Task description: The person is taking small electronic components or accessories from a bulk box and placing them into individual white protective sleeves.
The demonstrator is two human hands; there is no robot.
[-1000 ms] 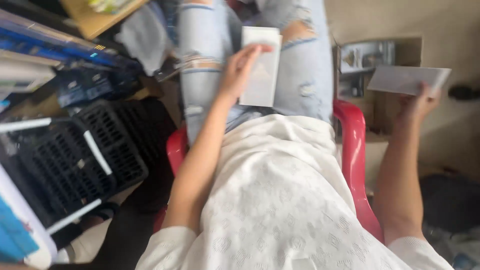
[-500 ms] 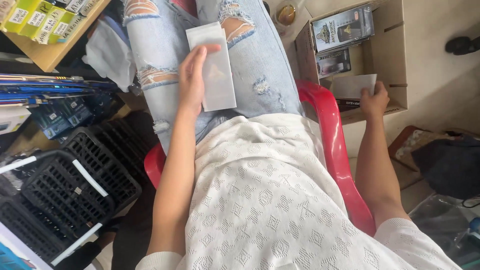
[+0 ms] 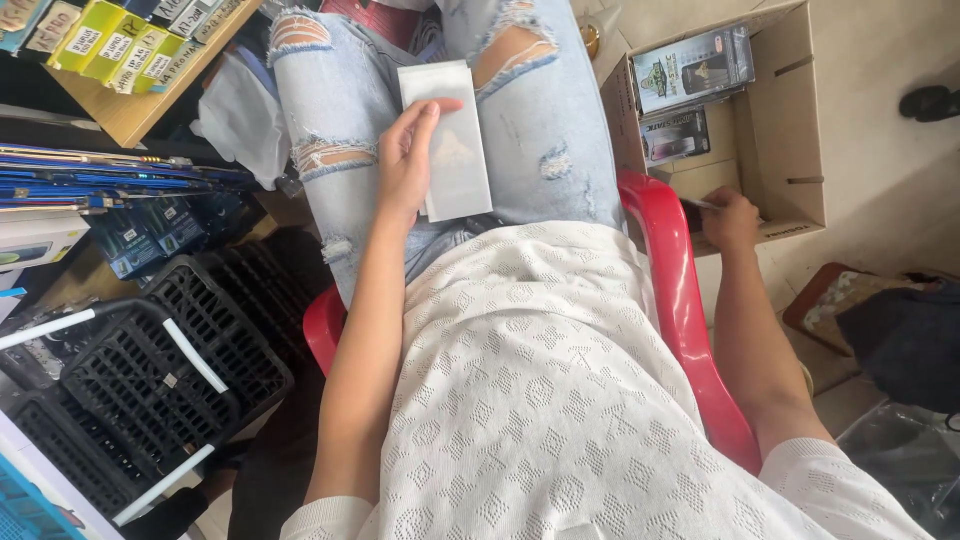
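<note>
Reaching right hand (image 3: 730, 215) down into cardboard box (image 3: 795, 120) beside red chair (image 3: 668, 270), grip now hidden, envelope gone from view; left hand (image 3: 405, 160) still pinching white packet (image 3: 447, 140) on lap above chair.

The floor (image 3: 880, 180) carries an open cardboard box (image 3: 795, 120) beside the red chair (image 3: 665, 290), black plastic crates (image 3: 150, 380) on the chair's other side, and a dark shoe (image 3: 930, 102) near the far edge.

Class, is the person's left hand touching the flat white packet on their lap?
Touching. The head view shows the left hand lying against the white packet, with fingertips overlapping its upper edge and the thumb side along its left edge, no gap between them.
</note>
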